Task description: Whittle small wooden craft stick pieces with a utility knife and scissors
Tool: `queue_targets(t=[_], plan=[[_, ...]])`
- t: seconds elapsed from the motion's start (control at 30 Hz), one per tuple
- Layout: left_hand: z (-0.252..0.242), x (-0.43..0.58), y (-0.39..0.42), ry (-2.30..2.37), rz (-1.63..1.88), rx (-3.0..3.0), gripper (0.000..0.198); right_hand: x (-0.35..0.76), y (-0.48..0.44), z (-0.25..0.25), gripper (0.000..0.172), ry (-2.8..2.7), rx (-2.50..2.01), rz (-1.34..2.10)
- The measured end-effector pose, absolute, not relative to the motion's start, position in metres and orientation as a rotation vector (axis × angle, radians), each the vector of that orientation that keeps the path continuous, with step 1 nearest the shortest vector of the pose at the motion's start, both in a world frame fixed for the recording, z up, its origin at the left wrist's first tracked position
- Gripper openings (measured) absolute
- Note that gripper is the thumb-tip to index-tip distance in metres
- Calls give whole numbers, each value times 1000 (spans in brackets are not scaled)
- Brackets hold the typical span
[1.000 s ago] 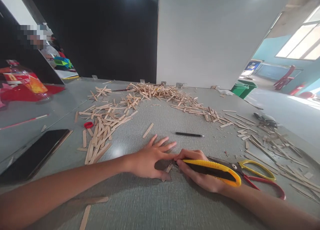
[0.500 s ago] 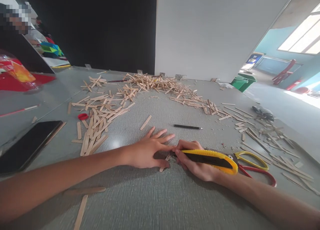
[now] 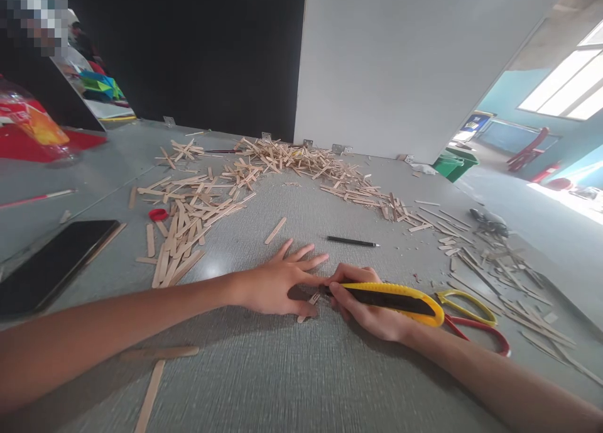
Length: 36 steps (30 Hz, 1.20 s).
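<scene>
With its fingers spread, my left hand [image 3: 277,287] lies on the grey table and pins a small wooden craft stick [image 3: 301,318] under the thumb and forefinger. The stick is mostly covered by that hand. My right hand [image 3: 365,307] is closed around a yellow and black utility knife [image 3: 414,300], its front end low over the stick beside my left forefinger. Fingers partly hide the blade. Just beyond my hands are a black pen [image 3: 353,241] and a single loose craft stick [image 3: 275,230].
Scissors [image 3: 506,345] with yellow and red handles lie by my right forearm. Piled craft sticks [image 3: 188,232] curve across the table below a black and white partition [image 3: 367,68]. A phone [image 3: 61,260], red ring [image 3: 158,215] and bottle [image 3: 35,128] are left; cut slivers [image 3: 532,326] lie right.
The camera view has shifted slightly. Both hands keep almost the same pose, the left on the stick and the right on the knife.
</scene>
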<state>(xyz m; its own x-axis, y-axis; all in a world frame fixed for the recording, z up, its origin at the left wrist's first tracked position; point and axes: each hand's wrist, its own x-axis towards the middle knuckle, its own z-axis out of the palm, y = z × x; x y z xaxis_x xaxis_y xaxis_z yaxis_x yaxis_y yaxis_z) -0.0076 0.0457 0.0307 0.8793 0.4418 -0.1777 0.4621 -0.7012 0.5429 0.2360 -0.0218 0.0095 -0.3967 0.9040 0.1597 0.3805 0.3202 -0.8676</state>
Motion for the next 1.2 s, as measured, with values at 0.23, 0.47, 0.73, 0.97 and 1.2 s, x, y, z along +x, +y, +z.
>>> queue_targets(t=[0.23, 0.47, 0.73, 0.97, 1.2], plan=[[30, -6, 45, 670, -55, 2464, 64, 236, -21, 8, 29, -1923, -1115, 1038], [32, -5, 44, 687, -74, 2458, 63, 237, -21, 5, 30, -1898, -1127, 1079], [30, -8, 46, 664, -59, 2449, 65, 237, -20, 8, 30, -1903, -1141, 1074], [29, -8, 46, 669, -60, 2458, 65, 236, -20, 8, 31, -1894, -1153, 1078], [33, -7, 45, 680, -52, 2424, 63, 235, -21, 8, 34, -1880, -1138, 1085]])
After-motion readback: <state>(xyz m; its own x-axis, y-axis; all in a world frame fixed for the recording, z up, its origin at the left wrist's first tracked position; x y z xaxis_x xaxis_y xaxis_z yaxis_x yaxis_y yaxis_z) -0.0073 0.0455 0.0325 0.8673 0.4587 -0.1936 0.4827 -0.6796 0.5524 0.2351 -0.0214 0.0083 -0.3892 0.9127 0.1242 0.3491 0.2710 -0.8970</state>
